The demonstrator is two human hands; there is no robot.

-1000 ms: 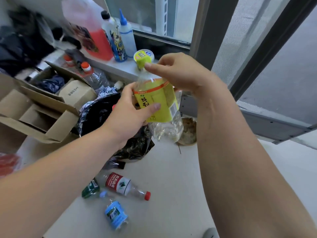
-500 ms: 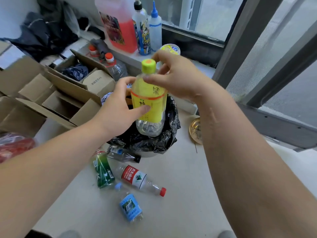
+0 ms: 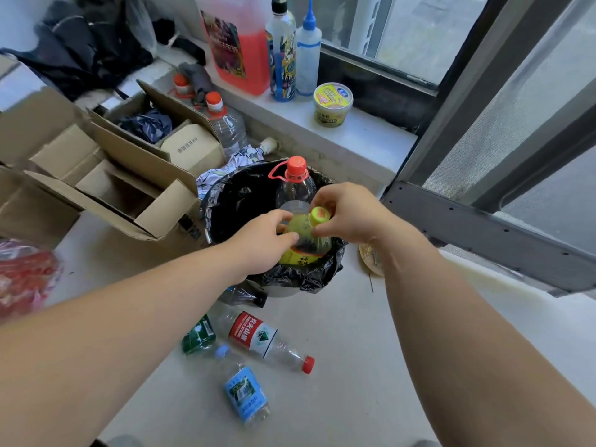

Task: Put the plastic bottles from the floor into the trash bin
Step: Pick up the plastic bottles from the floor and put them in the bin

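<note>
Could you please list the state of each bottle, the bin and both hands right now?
Yellow-labelled plastic bottle: capped, held over the bin.
Black-lined trash bin: open.
Red-labelled clear bottle: capped, lying on the floor.
Left hand: gripping the bottle.
Right hand: pinching its cap.
</note>
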